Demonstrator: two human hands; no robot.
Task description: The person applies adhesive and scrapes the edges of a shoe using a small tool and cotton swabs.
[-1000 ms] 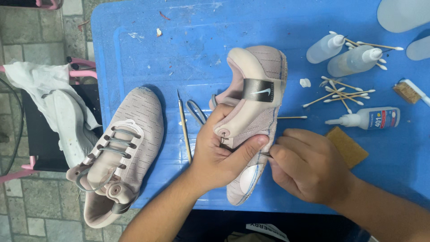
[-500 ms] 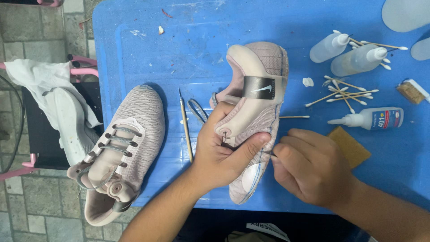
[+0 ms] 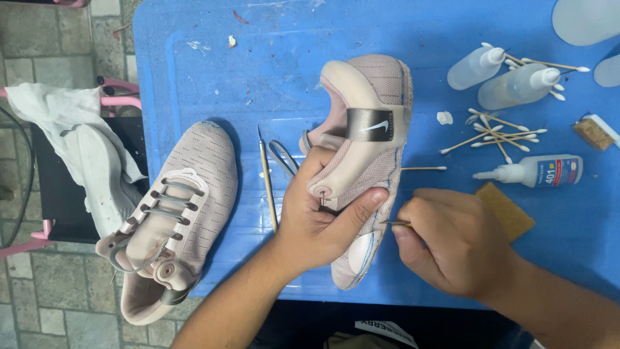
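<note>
While the left hand [image 3: 316, 220] grips a pink knit shoe [image 3: 361, 161], the right hand [image 3: 452, 245] pinches a thin metal tool [image 3: 397, 223].

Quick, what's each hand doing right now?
Left hand: closed around the pink shoe, holding it on its side.
Right hand: closed, pinching a thin pointed tool against the shoe.

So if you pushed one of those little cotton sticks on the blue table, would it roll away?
Probably a little. The cotton swabs look thin and round, so a nudge would likely roll or scatter them. They seem very light and bendy. Several lie crossed in a loose pile beside the glue bottle, so they might snag on each other on the blue table.
</note>
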